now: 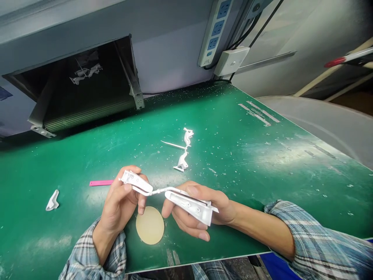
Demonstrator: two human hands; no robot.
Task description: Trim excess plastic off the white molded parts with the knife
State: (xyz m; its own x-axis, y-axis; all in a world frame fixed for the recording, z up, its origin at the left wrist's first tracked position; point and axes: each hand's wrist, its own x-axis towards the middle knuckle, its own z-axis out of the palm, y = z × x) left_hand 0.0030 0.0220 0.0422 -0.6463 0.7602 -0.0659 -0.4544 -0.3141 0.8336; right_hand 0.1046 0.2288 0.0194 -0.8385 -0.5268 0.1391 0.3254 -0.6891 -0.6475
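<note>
Between both hands I hold a white plastic moulding: two hollow, wedge-shaped parts (189, 205) joined by a thin runner (159, 191). My left hand (121, 202) is closed on the left part, thumb in front. The right part rests across the fingers of my right hand (198, 206), its thumb along the top edge. Beneath the runner, a round cream disc (150, 225) lies on the green tabletop. Beyond my hands lies a similar white moulding (182, 160) with a thin spike. A single white part (53, 200) sits to the left.
Partly behind my left hand lies a pink strip (100, 182). A conveyor belt (90, 111) in a machine opening at the back left carries more white pieces (86, 72). A power strip (215, 33) is fixed to the machine. Small white specks dot the green table (233, 155).
</note>
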